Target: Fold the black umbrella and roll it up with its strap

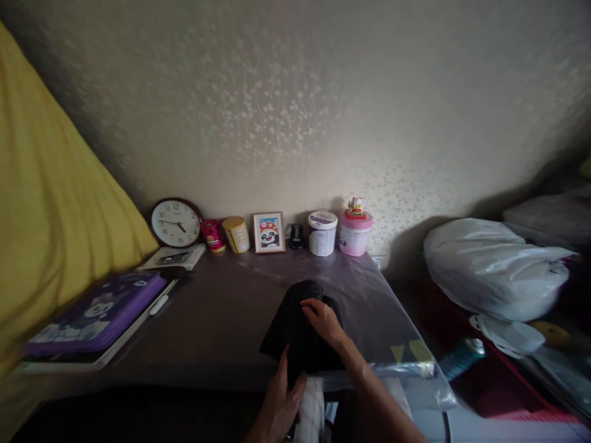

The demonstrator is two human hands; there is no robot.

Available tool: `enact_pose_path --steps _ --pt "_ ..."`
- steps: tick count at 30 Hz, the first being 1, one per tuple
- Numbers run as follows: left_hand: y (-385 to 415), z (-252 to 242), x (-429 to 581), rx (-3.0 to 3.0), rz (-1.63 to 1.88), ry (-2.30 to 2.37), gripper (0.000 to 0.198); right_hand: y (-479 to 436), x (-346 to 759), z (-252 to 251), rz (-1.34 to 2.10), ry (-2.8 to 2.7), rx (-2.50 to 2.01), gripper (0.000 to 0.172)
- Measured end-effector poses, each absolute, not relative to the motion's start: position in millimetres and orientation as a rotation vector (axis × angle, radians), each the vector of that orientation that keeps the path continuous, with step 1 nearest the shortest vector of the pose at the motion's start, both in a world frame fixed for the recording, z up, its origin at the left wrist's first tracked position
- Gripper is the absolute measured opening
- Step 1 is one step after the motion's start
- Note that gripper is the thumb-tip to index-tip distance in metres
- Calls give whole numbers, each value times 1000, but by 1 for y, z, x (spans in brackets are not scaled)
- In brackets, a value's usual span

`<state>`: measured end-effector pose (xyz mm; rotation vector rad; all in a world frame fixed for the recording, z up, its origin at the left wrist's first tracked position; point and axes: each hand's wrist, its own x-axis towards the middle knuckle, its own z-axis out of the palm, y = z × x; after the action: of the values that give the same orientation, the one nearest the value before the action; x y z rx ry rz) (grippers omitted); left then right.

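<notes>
A piece of black cloth, dark and bunched, lies at the near side of the table; its exact kind is hard to make out. My right hand rests over its upper part, fingers bent together and pinching the fabric. At the near edge, my left hand has its thumb and fingers around the lower part of the cloth. Just below, between my forearms, a pale whitish piece shows, partly hidden.
Along the wall stand a round clock, a picture frame, a white tub, a pink tub and smaller tins. A purple case lies left, beside a yellow curtain. A stuffed white bag sits right.
</notes>
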<state>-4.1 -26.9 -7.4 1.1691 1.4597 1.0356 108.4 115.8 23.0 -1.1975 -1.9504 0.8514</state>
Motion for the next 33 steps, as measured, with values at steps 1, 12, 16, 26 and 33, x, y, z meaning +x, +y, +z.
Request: enact_pose_path --steps 1,12,16,26,33 --pt "-27 -5 -4 1171 1018 1466 70 112 108 22 768 -1984 -1185 22" --pt "-30 -4 -2 1147 1037 1503 81 59 105 20 345 -2225 -986 20" --pt "-32 5 2 1091 1031 1523 97 48 105 20 307 -2243 -975 23" --pt "-33 3 3 1284 917 1525 81 37 106 22 395 -2202 -916 25" --pt "-32 1 3 1187 1011 1503 81 40 117 25 591 -2127 -844 20"
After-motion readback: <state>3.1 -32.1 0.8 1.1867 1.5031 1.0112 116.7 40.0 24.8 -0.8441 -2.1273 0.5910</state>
